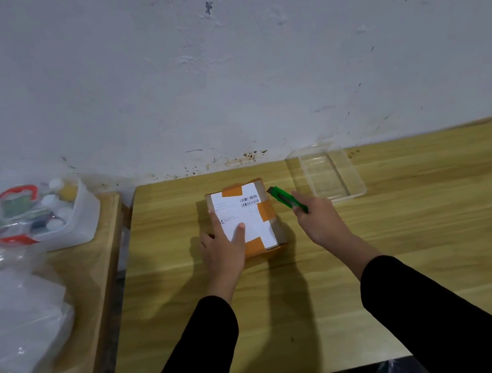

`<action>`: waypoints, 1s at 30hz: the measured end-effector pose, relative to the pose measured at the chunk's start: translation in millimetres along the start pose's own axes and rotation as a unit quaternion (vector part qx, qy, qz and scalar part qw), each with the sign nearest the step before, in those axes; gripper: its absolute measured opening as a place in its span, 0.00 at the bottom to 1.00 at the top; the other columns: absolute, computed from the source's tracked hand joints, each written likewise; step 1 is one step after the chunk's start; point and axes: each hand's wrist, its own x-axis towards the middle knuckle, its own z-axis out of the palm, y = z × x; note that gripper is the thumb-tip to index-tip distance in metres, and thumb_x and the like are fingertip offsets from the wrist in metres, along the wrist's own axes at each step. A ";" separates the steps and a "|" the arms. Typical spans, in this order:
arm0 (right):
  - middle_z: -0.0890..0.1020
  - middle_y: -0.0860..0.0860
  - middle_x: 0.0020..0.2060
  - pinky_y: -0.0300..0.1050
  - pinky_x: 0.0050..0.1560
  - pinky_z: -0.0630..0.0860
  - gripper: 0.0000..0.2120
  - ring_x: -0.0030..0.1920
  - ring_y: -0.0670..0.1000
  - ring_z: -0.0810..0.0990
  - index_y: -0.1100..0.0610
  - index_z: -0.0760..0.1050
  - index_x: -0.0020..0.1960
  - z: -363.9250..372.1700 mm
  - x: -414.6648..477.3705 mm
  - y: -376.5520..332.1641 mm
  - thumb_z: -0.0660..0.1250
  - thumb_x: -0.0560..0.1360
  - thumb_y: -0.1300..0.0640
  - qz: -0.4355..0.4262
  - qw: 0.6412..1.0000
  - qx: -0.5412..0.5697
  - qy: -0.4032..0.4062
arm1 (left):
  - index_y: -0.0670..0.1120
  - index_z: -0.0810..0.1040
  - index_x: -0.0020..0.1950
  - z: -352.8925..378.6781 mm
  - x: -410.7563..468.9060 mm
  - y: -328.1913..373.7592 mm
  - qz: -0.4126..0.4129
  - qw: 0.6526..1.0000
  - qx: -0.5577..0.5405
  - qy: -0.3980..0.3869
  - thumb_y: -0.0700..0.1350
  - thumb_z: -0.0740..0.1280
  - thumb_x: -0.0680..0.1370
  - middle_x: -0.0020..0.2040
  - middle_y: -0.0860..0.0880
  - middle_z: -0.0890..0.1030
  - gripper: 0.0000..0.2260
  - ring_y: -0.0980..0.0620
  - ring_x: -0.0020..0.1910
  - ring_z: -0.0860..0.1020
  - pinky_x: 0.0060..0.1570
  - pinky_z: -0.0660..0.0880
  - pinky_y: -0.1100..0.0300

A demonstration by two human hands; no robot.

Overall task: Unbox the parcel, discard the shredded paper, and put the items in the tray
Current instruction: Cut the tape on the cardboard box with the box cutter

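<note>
You stand at a pale wood-grain worktop (314, 302) against a scuffed white wall (223, 65). The cardboard parcel (251, 213), orange-taped and white-labelled, lies mid-worktop under your left hand (223, 248), which presses on it with straight fingers. Your right hand (320, 220) grips a green utility knife (286, 198) just beside the parcel's far right corner. The clear plastic tray (331, 182) sits beyond.

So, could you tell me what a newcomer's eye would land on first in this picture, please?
The orange-taped parcel sits centrally on the table, the left hand resting flat on its label. Right of it, the right hand grips a bright green utility knife aimed at the parcel's far corner. A clear tray waits beyond, near the wall.
</note>
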 end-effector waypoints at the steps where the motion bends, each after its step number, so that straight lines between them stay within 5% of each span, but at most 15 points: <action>1: 0.78 0.60 0.53 0.43 0.34 0.71 0.20 0.36 0.52 0.75 0.54 0.65 0.71 -0.1 -0.8 0.4 0.56 0.79 0.60 0.000 1.000 -0.001 -0.002 | 0.57 0.43 0.76 1.8 0.7 -0.8 0.001 1.000 -0.009 0.001 0.60 0.56 0.78 0.66 0.40 0.63 0.32 0.41 0.65 0.65 0.59 0.69 0.49; 7: 0.79 0.61 0.50 0.44 0.33 0.72 0.19 0.36 0.54 0.75 0.54 0.68 0.69 -0.1 -5.3 6.2 0.56 0.79 0.61 -0.006 1.000 -0.009 -0.003 | 0.55 0.42 0.77 7.3 -3.0 -3.4 0.037 0.998 -0.054 0.001 0.58 0.56 0.79 0.68 0.41 0.64 0.32 0.43 0.64 0.69 0.54 0.70 0.54; 30: 0.77 0.59 0.43 0.40 0.27 0.65 0.17 0.31 0.50 0.70 0.56 0.70 0.66 1.9 10.4 -7.2 0.55 0.79 0.61 0.013 0.999 0.031 -0.013 | 0.55 0.44 0.77 12.4 3.7 -14.0 0.065 0.992 -0.103 -0.013 0.59 0.57 0.78 0.71 0.46 0.66 0.32 0.43 0.66 0.69 0.62 0.71 0.45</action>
